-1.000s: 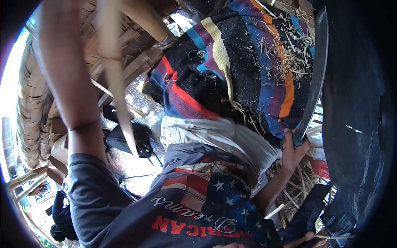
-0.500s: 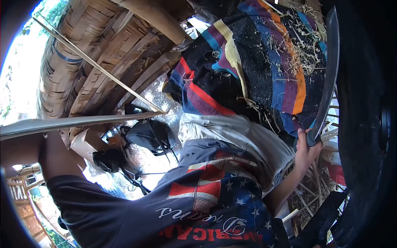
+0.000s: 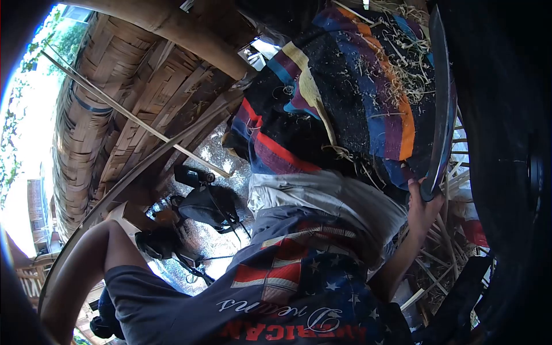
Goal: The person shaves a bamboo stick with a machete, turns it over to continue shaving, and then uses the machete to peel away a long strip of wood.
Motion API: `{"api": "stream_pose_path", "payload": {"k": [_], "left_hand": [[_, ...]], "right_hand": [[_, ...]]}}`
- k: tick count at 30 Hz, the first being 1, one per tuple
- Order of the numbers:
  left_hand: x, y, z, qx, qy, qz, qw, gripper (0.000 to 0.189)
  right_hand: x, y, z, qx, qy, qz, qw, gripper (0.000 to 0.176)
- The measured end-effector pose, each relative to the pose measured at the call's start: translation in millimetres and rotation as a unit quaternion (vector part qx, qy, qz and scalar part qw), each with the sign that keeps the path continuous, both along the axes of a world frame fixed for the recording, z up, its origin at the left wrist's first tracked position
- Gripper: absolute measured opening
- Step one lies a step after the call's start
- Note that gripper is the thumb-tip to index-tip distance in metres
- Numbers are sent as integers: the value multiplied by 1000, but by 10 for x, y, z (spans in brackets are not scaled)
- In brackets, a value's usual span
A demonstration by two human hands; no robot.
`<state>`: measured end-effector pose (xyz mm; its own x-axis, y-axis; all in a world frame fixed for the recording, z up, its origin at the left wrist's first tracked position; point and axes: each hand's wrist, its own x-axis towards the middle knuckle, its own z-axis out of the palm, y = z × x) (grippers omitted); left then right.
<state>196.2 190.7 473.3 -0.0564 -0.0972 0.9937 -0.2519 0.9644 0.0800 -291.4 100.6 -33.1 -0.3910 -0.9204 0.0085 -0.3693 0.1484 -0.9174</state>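
Note:
At the right, my right hand (image 3: 424, 211) is closed round the dark handle of a long curved knife (image 3: 443, 109), whose blade points up the view. Shavings lie on the striped cloth (image 3: 351, 92) over my legs, beside the blade. My left arm bends at the elbow and runs down at the lower left; the hand itself is out of view. A long flat strip (image 3: 123, 184) curves from beside the woven baskets down past that arm. Crossing in front of the baskets is a thin stick (image 3: 132, 117).
Large woven bamboo baskets (image 3: 86, 155) and a thick bamboo pole (image 3: 190, 34) fill the upper left. Black bags (image 3: 208, 206) and a cardboard box (image 3: 127, 216) lie on the shiny ground at the left. More cut strips (image 3: 440, 256) lie below my right hand.
My left arm has swung down, and its hand is still out of view. The long strip has shifted from nearly level to a steep curve. My right hand and the knife have moved slightly left.

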Motion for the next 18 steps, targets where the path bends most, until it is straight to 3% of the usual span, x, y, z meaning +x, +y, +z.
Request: {"api": "stream_pose_path", "payload": {"k": [4, 8, 10, 11, 12, 13, 14, 16, 18], "left_hand": [[545, 369, -502, -62, 114, 12, 991, 20], [1321, 230, -1445, -92, 278, 27, 956, 23], [1720, -187, -2145, -105, 441, 7, 891, 24], [1825, -539, -2422, -140, 583, 20, 800, 17], [2578, -618, -3186, 53, 346, 218, 911, 19], [2331, -1033, -3600, 99, 314, 383, 863, 21], [1161, -1554, -3619, 32, 533, 101, 839, 29], [451, -1942, -3906, 79, 668, 116, 731, 37], [333, -1881, -4157, 138, 636, 123, 749, 40]], "right_hand": [[51, -82, -34, -26, 58, -20, 998, 17], [59, -81, 65, -67, 87, -10, 994, 17], [44, -69, 150, -69, 112, 9, 991, 17], [36, -53, 213, -41, 101, 0, 994, 16], [56, -36, 285, -14, 90, -8, 996, 18], [67, -30, 331, -21, 81, -6, 996, 18], [57, -30, 351, -30, 109, 0, 994, 18], [82, -36, 436, -37, 116, 5, 993, 19], [41, -21, 417, -52, 139, 9, 989, 20]]}}
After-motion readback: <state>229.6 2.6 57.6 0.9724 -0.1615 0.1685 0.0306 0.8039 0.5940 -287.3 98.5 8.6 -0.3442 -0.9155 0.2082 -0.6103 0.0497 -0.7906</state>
